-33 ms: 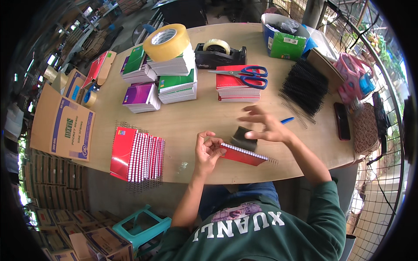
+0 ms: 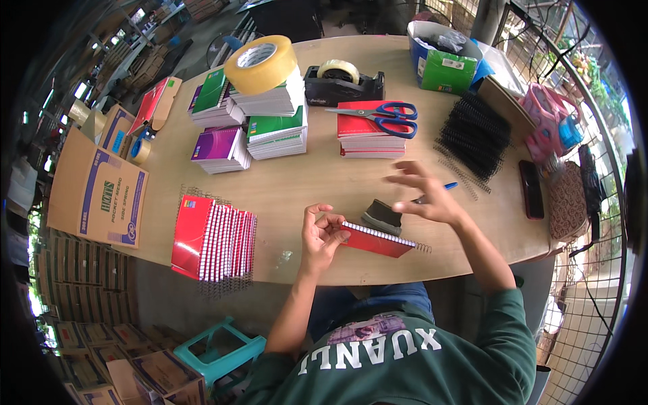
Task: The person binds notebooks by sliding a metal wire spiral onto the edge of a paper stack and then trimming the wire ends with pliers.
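My left hand (image 2: 321,236) pinches a red spiral notebook (image 2: 375,241) at its left end. The notebook is tilted over the table's near edge, and a length of wire coil (image 2: 423,248) sticks out past its right end. My right hand (image 2: 432,197) hovers right of a dark block (image 2: 383,216), its fingers spread and nothing visible in them. That block lies on the table just behind the notebook; its exact kind is unclear. A blue pen (image 2: 449,185) lies partly hidden by my right hand.
Red notebooks (image 2: 212,239) with protruding coils stand at left. Behind are notepad stacks (image 2: 277,135) topped by a tape roll (image 2: 260,64), a tape dispenser (image 2: 344,86), and scissors (image 2: 385,116) on red pads. Black coils (image 2: 472,131) and a phone (image 2: 531,189) lie at right.
My right hand has shifted slightly right, away from the dark block, which now shows sharply on the table. The left hand and notebook stay where they were.
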### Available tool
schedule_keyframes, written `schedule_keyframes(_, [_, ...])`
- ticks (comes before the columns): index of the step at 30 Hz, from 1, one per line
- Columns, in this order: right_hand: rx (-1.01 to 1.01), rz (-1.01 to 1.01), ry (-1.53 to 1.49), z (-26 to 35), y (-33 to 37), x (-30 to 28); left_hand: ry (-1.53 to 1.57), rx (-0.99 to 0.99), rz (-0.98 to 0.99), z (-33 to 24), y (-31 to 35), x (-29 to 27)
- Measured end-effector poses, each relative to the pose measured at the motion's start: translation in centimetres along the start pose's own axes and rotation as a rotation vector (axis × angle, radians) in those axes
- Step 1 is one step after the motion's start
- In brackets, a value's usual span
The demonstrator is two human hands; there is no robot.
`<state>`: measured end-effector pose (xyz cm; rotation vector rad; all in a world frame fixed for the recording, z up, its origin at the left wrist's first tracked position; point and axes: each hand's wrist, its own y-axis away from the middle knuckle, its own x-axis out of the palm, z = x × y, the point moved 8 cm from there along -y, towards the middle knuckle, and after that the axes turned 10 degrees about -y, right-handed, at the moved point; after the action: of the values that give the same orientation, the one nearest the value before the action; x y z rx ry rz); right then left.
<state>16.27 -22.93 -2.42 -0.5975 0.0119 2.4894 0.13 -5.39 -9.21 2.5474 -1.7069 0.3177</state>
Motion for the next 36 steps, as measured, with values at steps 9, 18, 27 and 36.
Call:
schedule_keyframes(9, [-0.117, -0.397, 0.776, -4.3, 9.1, -4.3, -0.047, -0.088, 0.009, -1.9, 0.6, 2.1])
schedule_keyframes(18, [-0.694, -0.044, 0.813, 11.8, 3.6, 0.7, -0.085, -0.116, -0.003, -4.0, 0.9, 3.3])
schedule_keyframes(27, [-0.858, 0.074, 1.019, 13.2, 3.5, 2.7, -0.214, -0.154, -0.049, -3.7, 1.4, 2.7])
schedule_keyframes(36, [-0.202, -0.199, 0.239, 9.3, 3.6, -2.5, -0.645, 0.214, -0.294, -12.5, 4.7, 0.0])
